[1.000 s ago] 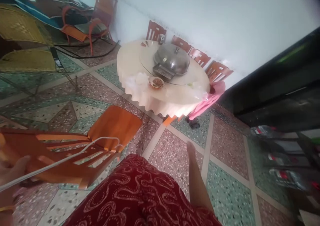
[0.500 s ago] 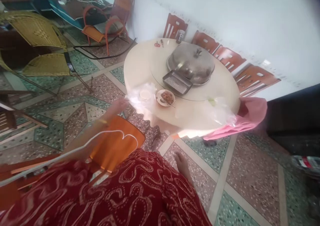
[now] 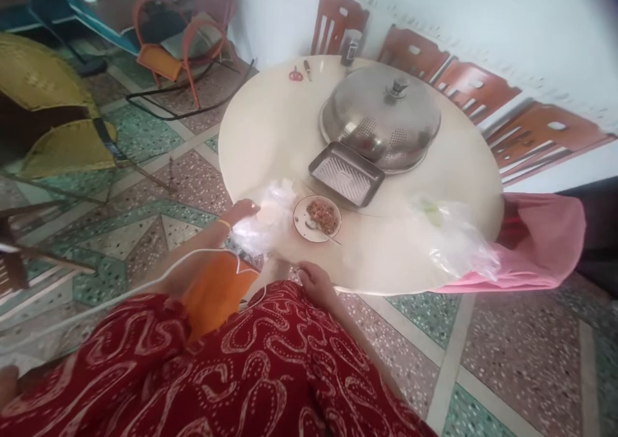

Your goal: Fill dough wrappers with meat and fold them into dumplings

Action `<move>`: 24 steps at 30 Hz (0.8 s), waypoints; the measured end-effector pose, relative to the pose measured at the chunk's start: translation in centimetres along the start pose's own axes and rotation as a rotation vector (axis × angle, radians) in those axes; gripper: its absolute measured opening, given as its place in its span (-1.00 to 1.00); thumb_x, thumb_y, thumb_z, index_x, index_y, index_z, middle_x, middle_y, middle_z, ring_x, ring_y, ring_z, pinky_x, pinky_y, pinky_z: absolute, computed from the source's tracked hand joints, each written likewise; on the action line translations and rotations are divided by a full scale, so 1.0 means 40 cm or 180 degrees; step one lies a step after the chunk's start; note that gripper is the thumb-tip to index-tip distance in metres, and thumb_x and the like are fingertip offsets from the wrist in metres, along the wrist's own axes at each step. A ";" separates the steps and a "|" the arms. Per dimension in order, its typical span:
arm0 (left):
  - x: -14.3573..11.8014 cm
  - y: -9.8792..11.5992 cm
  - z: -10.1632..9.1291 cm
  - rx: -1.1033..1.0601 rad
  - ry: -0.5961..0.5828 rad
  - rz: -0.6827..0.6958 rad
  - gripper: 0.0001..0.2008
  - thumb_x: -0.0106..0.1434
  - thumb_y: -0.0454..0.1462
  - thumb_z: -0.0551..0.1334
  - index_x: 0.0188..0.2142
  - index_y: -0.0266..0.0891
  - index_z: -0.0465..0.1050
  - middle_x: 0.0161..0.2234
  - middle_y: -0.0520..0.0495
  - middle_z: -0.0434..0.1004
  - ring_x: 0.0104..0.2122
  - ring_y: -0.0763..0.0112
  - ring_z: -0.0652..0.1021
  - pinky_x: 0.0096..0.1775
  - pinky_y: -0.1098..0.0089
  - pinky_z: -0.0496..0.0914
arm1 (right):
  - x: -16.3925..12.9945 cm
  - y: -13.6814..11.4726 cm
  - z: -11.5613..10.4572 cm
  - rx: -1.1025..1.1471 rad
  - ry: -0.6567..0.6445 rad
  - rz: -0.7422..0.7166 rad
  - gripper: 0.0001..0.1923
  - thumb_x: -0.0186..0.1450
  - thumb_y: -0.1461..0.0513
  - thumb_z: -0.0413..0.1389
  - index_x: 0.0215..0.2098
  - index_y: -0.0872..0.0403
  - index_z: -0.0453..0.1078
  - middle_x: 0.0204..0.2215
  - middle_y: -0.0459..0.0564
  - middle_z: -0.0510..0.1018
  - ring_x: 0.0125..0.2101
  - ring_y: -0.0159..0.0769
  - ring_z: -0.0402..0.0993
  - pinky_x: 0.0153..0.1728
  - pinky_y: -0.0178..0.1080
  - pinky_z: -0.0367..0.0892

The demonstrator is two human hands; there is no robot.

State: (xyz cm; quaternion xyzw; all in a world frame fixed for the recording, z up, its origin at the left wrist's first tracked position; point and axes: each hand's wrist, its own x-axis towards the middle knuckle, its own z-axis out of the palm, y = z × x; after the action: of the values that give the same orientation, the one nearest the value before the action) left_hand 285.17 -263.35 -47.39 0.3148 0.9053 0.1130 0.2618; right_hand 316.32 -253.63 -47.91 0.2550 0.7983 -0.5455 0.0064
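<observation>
Left hand [image 3: 241, 210] on plastic bag [image 3: 268, 221]

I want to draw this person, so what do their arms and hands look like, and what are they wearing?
Both arms are bare, with no sleeves showing. The left hand has a thin yellow bangle round its wrist. The right hand wears nothing I can see. Below the arms spreads red cloth with pale swirly lines, and a thin white cable trails across the left arm.

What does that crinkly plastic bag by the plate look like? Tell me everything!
The plastic bag is clear and whitish, thin and crumpled into a puffy heap. It lies at the round table's near edge, just left of the small plate of food. The left hand touches its left side. Its contents cannot be made out.
</observation>
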 end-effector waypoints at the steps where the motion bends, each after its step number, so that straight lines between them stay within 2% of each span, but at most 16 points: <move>1: 0.033 0.005 -0.027 -0.0019 -0.0026 0.0029 -0.66 0.35 -0.16 0.21 0.03 -0.29 0.39 0.00 -0.16 0.46 -0.08 0.24 0.52 -0.07 0.13 0.47 | 0.029 -0.010 0.013 0.0061 0.0082 0.0011 -0.69 0.27 0.18 0.03 -0.10 0.03 0.51 -0.12 0.03 0.64 -0.09 -0.21 0.54 0.03 -0.11 0.38; 4: 0.184 0.059 -0.096 -0.0183 -0.0031 0.0386 -0.67 0.36 -0.13 0.18 0.00 -0.29 0.42 0.01 -0.16 0.47 -0.03 0.22 0.51 0.01 0.08 0.43 | 0.116 -0.040 0.066 0.0229 0.0457 0.0075 -0.70 0.29 0.18 -0.01 -0.14 0.05 0.51 -0.21 0.01 0.66 -0.20 -0.24 0.57 -0.08 -0.15 0.45; 6: 0.305 0.128 -0.109 -0.0396 -0.0095 0.0699 -0.62 0.37 -0.09 0.15 0.06 -0.28 0.39 0.03 -0.17 0.47 -0.02 0.22 0.52 0.02 0.09 0.42 | 0.170 -0.060 0.109 0.0295 0.0742 0.0065 -0.71 0.29 0.17 -0.01 -0.17 0.06 0.51 -0.23 0.02 0.66 -0.21 -0.24 0.57 -0.10 -0.16 0.45; 9: 0.456 0.245 -0.073 -0.0693 -0.0381 0.0943 -0.51 0.37 -0.03 0.12 0.14 -0.32 0.30 -0.08 -0.21 0.54 -0.19 0.29 0.58 -0.11 0.18 0.48 | 0.230 -0.086 0.175 0.0317 0.1068 -0.0049 -0.75 0.28 0.20 0.00 -0.20 0.06 0.50 -0.22 0.03 0.65 -0.18 -0.24 0.56 -0.09 -0.19 0.44; 11: 0.518 0.303 -0.039 -0.0849 -0.0574 0.1046 -0.45 0.32 -0.07 0.17 0.17 -0.41 0.25 -0.22 -0.24 0.58 -0.35 0.29 0.59 -0.26 0.25 0.49 | 0.250 -0.092 0.209 0.0313 0.1205 -0.0102 -0.76 0.29 0.23 -0.01 -0.21 0.04 0.49 -0.24 0.02 0.65 -0.19 -0.28 0.56 -0.10 -0.22 0.44; 14: 0.559 0.322 -0.017 -0.1037 -0.0727 0.1234 -0.55 0.16 -0.23 0.27 0.01 -0.43 0.40 -0.44 -0.18 0.55 -0.50 0.27 0.55 -0.42 0.32 0.43 | 0.257 -0.078 0.237 0.0269 0.1297 -0.0364 -0.78 0.31 0.25 -0.01 -0.24 0.02 0.49 -0.32 0.00 0.64 -0.27 -0.30 0.56 -0.19 -0.27 0.45; 16: 0.557 0.279 -0.030 -0.1143 -0.0705 0.1310 -0.68 0.09 -0.33 0.24 -0.13 -0.38 0.47 -0.55 -0.09 0.47 -0.56 0.31 0.51 -0.46 0.34 0.41 | 0.253 -0.057 0.244 0.0163 0.1378 -0.0719 -0.79 0.32 0.25 -0.01 -0.22 0.03 0.48 -0.34 0.00 0.63 -0.31 -0.30 0.55 -0.24 -0.26 0.45; 18: 0.531 0.191 -0.062 -0.1241 -0.0544 0.1289 -0.70 0.06 -0.40 0.18 -0.17 -0.36 0.47 -0.60 -0.03 0.40 -0.62 0.38 0.45 -0.49 0.35 0.39 | 0.248 -0.032 0.250 0.0052 0.1484 -0.1070 -0.79 0.33 0.26 -0.01 -0.18 0.02 0.46 -0.34 0.00 0.63 -0.31 -0.29 0.54 -0.25 -0.25 0.44; 21: 0.442 -0.006 -0.116 -0.1464 -0.0097 0.1111 -0.61 0.04 -0.43 0.11 -0.09 -0.36 0.41 -0.60 0.04 0.32 -0.66 0.48 0.36 -0.51 0.37 0.41 | 0.245 0.005 0.267 -0.0193 0.1649 -0.1461 -0.77 0.33 0.30 -0.02 -0.13 0.00 0.44 -0.31 0.00 0.62 -0.28 -0.29 0.53 -0.24 -0.25 0.43; 24: 0.318 -0.219 -0.135 -0.1696 0.0445 0.0792 -0.44 0.05 -0.43 0.10 0.10 -0.37 0.24 -0.57 0.09 0.32 -0.67 0.52 0.35 -0.53 0.37 0.44 | 0.254 0.030 0.296 -0.0650 0.2002 -0.1665 -0.73 0.33 0.31 -0.02 -0.07 0.01 0.43 -0.22 0.05 0.62 -0.20 -0.25 0.51 -0.17 -0.19 0.43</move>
State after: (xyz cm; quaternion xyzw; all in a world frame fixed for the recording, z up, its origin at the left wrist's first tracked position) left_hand 269.31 -262.39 -51.23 0.3350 0.8141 0.3991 0.2564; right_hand 304.82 -259.60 -56.68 0.1959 0.8492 -0.3425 -0.3510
